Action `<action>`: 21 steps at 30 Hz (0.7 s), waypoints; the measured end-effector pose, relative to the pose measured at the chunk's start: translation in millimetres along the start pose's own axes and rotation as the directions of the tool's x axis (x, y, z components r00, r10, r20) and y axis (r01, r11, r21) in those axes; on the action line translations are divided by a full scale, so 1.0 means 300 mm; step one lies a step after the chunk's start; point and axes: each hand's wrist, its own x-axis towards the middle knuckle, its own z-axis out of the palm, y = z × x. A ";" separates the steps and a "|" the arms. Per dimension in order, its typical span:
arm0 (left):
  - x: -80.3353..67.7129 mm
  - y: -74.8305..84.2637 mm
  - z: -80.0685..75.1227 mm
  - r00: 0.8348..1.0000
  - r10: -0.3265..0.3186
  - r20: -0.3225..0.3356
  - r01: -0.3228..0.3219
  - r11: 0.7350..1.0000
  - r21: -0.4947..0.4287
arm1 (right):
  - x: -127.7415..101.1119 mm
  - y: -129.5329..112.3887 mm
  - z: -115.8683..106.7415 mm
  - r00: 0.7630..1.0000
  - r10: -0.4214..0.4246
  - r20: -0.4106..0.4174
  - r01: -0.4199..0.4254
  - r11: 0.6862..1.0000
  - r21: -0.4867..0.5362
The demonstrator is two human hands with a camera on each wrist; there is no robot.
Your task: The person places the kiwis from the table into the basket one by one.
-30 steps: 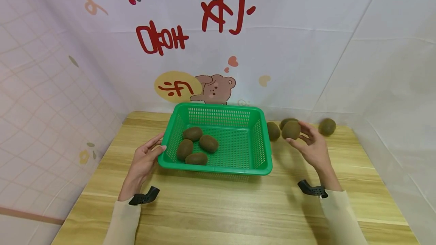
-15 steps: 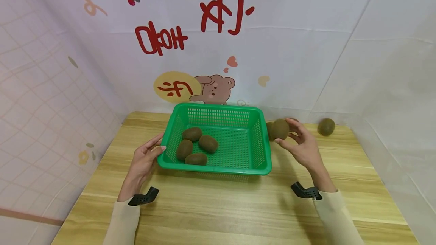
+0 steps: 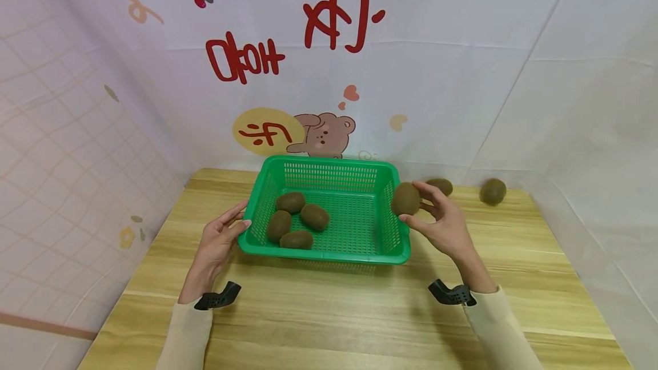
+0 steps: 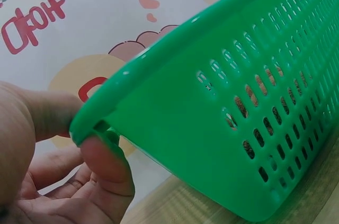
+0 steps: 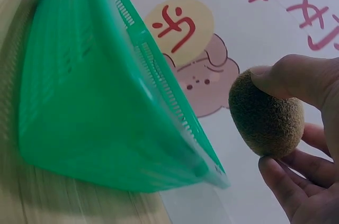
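A fuzzy brown, egg-shaped kiwifruit (image 3: 405, 198) sits pinched between the thumb and curled fingertips of the person's right hand (image 3: 441, 225), held in the air just above the right rim of a green perforated plastic basket (image 3: 329, 256); the wrist view shows the thumb pressing on the fruit's top and the fingers cupped beneath it, a light grip that leaves most of the skin uncovered. The left hand (image 3: 218, 240) is at the basket's front left corner, thumb over the rim and fingers tucked below it, a hold that looks meant to steady the light basket on the pale wooden table (image 3: 329, 313). Inside the basket, toward its left half, four more brown kiwifruits (image 3: 296, 218) lie bunched on the mesh floor, some of them touching. Right of the basket, beyond the raised hand, another kiwifruit (image 3: 440, 186) rests on the table near the back edge, and one more kiwifruit (image 3: 493, 191) lies farther right, well apart from the basket. Behind the basket hangs a white printed backdrop (image 3: 329, 73) with red lettering and a cartoon bear. Both forearms wear cream sleeves, each with a black wrist mount.
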 end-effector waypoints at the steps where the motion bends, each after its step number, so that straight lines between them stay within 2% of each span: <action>1: 0.000 -0.001 0.000 1.000 -0.001 0.001 0.002 1.000 -0.003 | 0.000 -0.004 0.004 1.000 -0.008 0.007 0.008 1.000 -0.005; 12: 0.002 0.004 -0.001 1.000 -0.011 -0.005 0.011 1.000 0.001 | 0.008 -0.028 0.054 0.995 -0.070 0.072 0.069 0.997 0.019; 21: 0.001 0.004 0.000 1.000 -0.012 -0.004 0.012 1.000 -0.017 | 0.006 -0.033 0.055 0.988 -0.007 0.153 0.005 1.000 0.016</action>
